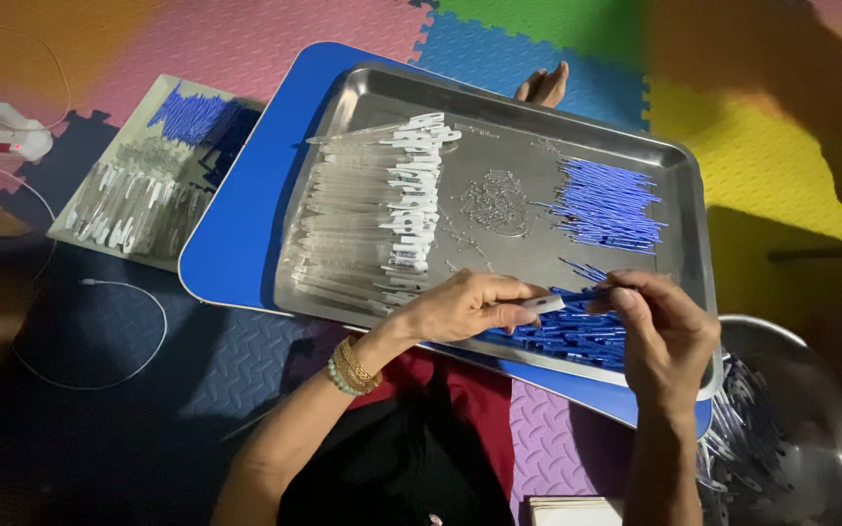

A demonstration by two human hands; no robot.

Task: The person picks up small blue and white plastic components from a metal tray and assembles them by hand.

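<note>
- Left hand (460, 307): fingers curled and pinched on a clear pen barrel with a white clip (543, 304), held level over the near edge of the steel tray (499, 93).
- Right hand (660, 326): fingertips closed on a blue refill (598, 284), its tip meeting the open end of the barrel held in the left hand.
- The two hands are just beside each other, over the near right part of the tray.
- Directly under the hands: a pile of blue refills (567, 336) at the tray's near edge.
- Far right in the tray: a second heap of blue refills (606, 205).
- Tray centre: a scatter of small metal springs (494, 200).
- Tray left: a row of clear barrels with white clips (372, 219), laid side by side.
- The tray rests on a blue board (236, 224).
- Far left on the foam floor mat: a second tray (153, 180) with the same parts.
- Near right: a round steel bowl (821, 409) holding assembled pens.
- Left wrist: bead and gold bracelets (351, 368).
</note>
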